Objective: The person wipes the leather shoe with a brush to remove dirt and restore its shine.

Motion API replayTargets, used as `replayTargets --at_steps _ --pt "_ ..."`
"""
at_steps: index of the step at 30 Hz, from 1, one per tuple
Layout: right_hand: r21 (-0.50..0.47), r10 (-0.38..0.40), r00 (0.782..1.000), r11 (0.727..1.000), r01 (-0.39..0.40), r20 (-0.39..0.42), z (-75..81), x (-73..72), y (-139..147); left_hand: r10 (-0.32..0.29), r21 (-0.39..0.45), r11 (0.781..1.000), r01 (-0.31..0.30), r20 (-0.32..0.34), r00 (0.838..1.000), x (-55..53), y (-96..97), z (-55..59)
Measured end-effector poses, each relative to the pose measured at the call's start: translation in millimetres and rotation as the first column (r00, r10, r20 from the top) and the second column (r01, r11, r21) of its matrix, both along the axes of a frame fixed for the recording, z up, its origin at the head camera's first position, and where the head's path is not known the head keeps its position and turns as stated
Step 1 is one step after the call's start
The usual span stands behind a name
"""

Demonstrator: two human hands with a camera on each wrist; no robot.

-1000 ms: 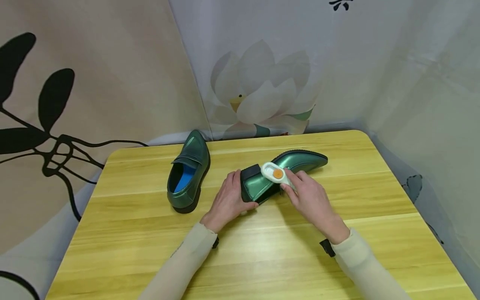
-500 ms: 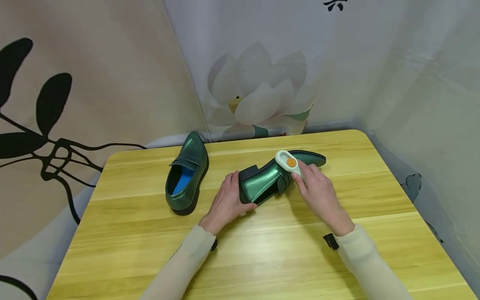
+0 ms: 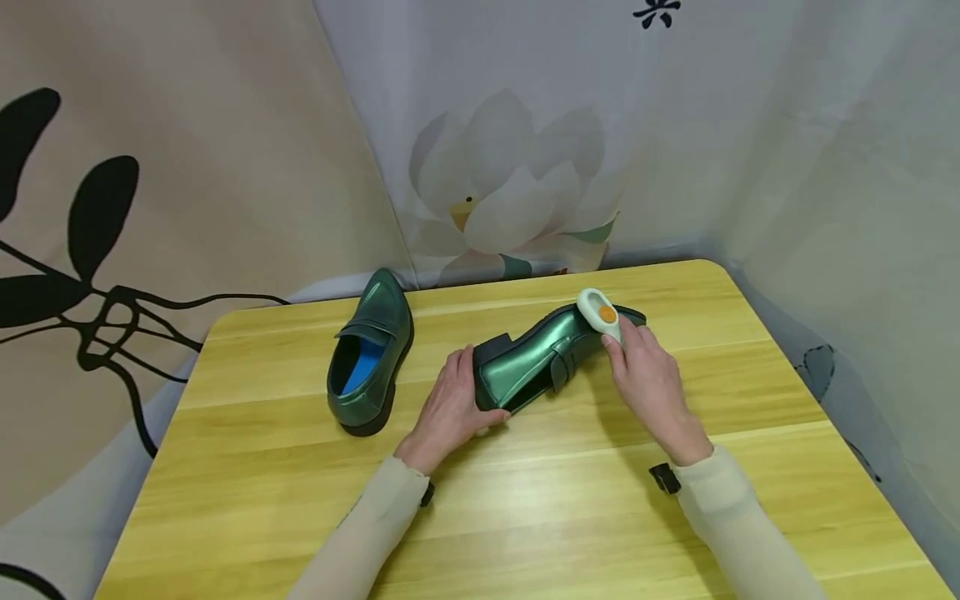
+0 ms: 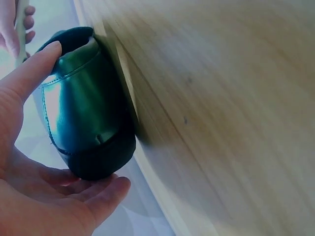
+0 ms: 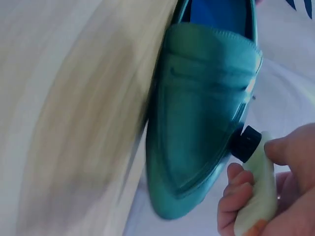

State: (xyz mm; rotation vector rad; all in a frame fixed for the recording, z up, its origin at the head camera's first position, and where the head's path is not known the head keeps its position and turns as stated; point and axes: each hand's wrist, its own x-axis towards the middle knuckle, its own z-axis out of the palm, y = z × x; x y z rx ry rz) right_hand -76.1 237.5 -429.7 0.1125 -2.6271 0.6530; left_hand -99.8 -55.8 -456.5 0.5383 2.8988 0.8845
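Note:
A shiny green loafer [image 3: 519,372] lies on its side on the wooden table [image 3: 540,517], toe to the right. My left hand [image 3: 446,410] grips its heel end; in the left wrist view the thumb is at the opening's rim and the fingers curl against the heel's sole. My right hand [image 3: 654,385] pinches a white-handled tool [image 3: 592,305] with an orange button. In the right wrist view the tool's small black head [image 5: 246,144] is against the shoe's side near the toe. A strap crosses the shoe's upper.
A matching green loafer [image 3: 384,302] with a blue insole [image 3: 363,367] stands upright at the left, toe toward the back edge. Behind the table hangs a pale curtain [image 3: 517,108] printed with a lotus and dark leaves.
My right hand has slid the white-handled tool along the shoe from near the heel toward the toe. My left hand keeps its grip on the heel.

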Motion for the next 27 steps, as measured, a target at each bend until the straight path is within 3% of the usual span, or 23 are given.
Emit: replayTargets --at_steps 7,14,22,27 --pt "-0.054 -0.120 0.991 0.991 0.124 0.062 -2.0 1.4 19.6 0.007 0.001 1.000 -0.007 0.005 1.000 0.0 0.0 0.1" --pt "-0.054 -0.070 0.993 0.996 0.075 0.093 -0.6 -2.7 18.9 0.016 -0.001 1.000 -0.016 0.017 1.000 1.9 -0.8 -2.7" --pt "-0.074 -0.166 0.973 0.981 0.180 0.160 -8.8 2.0 49.1 0.028 -0.007 1.000 -0.028 0.034 0.999 2.2 0.2 -1.9" --pt "-0.090 -0.172 0.968 0.977 0.191 0.184 -9.2 2.8 55.2 0.029 -0.011 1.000 -0.028 0.034 0.999 1.3 1.9 -1.5"
